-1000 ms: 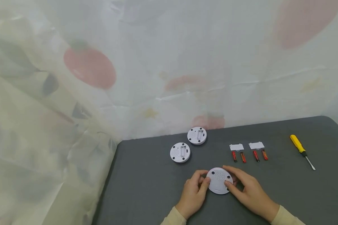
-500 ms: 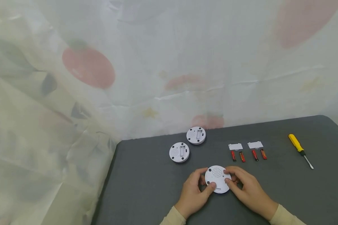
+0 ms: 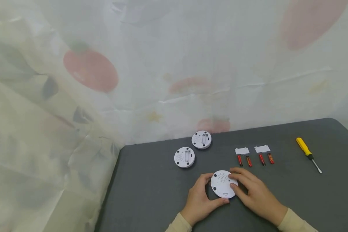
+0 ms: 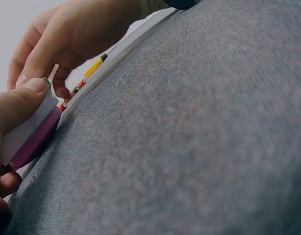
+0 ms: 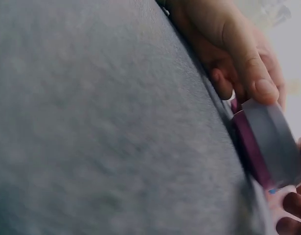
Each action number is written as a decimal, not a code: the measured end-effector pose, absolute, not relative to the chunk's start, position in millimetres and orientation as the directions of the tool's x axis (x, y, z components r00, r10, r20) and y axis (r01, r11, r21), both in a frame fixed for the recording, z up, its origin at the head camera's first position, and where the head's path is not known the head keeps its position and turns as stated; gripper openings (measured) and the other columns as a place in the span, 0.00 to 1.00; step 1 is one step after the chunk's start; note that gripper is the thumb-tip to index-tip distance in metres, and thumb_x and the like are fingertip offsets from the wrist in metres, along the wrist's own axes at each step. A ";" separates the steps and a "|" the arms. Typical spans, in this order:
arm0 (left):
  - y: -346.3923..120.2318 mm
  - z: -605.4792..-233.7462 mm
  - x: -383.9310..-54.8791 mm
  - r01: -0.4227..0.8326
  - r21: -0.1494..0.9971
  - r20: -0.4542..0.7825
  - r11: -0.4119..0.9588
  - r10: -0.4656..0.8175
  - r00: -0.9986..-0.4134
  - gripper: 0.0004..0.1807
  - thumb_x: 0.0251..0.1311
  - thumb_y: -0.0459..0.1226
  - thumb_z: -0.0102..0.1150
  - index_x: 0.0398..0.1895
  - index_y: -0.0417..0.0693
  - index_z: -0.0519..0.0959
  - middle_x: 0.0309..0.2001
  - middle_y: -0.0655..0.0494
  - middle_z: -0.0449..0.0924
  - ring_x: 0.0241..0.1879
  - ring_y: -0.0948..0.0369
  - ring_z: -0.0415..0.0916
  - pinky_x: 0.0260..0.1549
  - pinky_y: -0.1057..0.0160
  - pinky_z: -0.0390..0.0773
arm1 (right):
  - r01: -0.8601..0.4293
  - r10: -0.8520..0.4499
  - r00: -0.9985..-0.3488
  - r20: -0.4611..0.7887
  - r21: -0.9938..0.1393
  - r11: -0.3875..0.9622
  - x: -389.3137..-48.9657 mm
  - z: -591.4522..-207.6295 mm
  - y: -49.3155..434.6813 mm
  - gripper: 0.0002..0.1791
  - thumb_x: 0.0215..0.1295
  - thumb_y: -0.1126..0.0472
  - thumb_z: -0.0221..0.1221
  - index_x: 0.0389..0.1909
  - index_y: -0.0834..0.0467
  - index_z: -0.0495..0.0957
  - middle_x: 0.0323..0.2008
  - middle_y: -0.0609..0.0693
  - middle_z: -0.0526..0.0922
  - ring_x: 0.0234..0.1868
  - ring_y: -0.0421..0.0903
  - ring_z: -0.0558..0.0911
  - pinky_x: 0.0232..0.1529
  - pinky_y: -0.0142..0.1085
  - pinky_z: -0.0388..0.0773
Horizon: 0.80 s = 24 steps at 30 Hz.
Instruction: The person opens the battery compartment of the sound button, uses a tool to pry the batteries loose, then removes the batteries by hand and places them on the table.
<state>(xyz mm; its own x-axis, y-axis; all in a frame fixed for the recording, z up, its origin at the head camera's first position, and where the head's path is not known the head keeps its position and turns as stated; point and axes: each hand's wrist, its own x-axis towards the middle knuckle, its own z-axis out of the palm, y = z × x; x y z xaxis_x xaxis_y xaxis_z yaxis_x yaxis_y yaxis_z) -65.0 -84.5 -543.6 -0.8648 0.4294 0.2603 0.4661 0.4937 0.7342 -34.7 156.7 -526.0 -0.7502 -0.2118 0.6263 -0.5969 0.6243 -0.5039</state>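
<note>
A round white device [image 3: 222, 184] with speaker holes lies underside up on the grey table [image 3: 150, 193], tilted slightly. My left hand [image 3: 201, 195] grips its left and near rim, thumb at the bottom edge. My right hand [image 3: 250, 190] grips the right rim, fingers on its back. In the left wrist view the device [image 4: 28, 132] shows a purple band under a fingertip. In the right wrist view the device [image 5: 267, 142] shows the same band, held off the cloth at one edge.
Two more round white devices [image 3: 184, 157] [image 3: 201, 139] lie with open battery bays. Two white covers [image 3: 242, 150] [image 3: 262, 149], several red batteries [image 3: 255, 160] and a yellow screwdriver [image 3: 307, 153] lie right. A sheer curtain [image 3: 90, 80] hangs behind and left.
The device has been turned in both hands and drawn slightly nearer. My left thumb slid from its top face to its near rim.
</note>
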 end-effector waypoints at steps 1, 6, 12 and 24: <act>-84.6 -543.5 -64.8 0.469 0.732 0.263 0.494 0.430 -0.864 0.47 0.53 0.62 0.83 0.73 0.63 0.70 0.61 0.69 0.79 0.60 0.69 0.78 0.55 0.57 0.80 | -0.604 -0.230 -0.741 0.631 -0.476 0.639 -35.1 -524.2 156.9 0.21 0.62 0.66 0.77 0.56 0.53 0.88 0.58 0.49 0.85 0.54 0.43 0.83 0.58 0.21 0.72; -85.1 -542.4 -63.2 0.470 0.730 0.263 0.496 0.430 -0.864 0.47 0.55 0.63 0.82 0.74 0.63 0.70 0.60 0.68 0.78 0.58 0.70 0.77 0.52 0.57 0.79 | -0.693 -0.356 -0.641 0.680 -0.312 0.651 -36.2 -516.2 154.8 0.17 0.86 0.49 0.57 0.49 0.54 0.90 0.53 0.46 0.86 0.52 0.43 0.82 0.56 0.32 0.76; -86.0 -542.5 -63.2 0.482 0.718 0.283 0.501 0.422 -0.861 0.47 0.54 0.61 0.83 0.73 0.62 0.71 0.56 0.68 0.77 0.54 0.70 0.76 0.51 0.61 0.78 | -0.754 -0.484 -0.554 0.677 -0.162 0.636 -35.6 -509.2 150.5 0.28 0.89 0.47 0.45 0.44 0.55 0.91 0.51 0.46 0.87 0.49 0.44 0.83 0.51 0.41 0.77; -85.7 -547.3 -65.5 0.549 0.681 0.366 0.485 0.424 -0.828 0.47 0.52 0.57 0.87 0.72 0.57 0.73 0.55 0.65 0.80 0.54 0.69 0.79 0.54 0.64 0.81 | -0.755 -0.583 -0.469 0.663 0.042 0.655 -34.7 -500.3 146.2 0.33 0.91 0.49 0.38 0.41 0.58 0.90 0.46 0.51 0.91 0.43 0.49 0.86 0.39 0.49 0.84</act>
<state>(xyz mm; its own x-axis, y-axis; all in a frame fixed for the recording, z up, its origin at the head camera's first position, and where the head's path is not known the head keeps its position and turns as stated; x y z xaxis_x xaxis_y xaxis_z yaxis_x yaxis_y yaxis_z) -65.5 -85.7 -547.3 -0.8281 0.4244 0.3663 0.5494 0.4848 0.6805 -34.7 146.2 -500.3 -0.4693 -0.5833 0.6629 -0.7547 0.6548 0.0420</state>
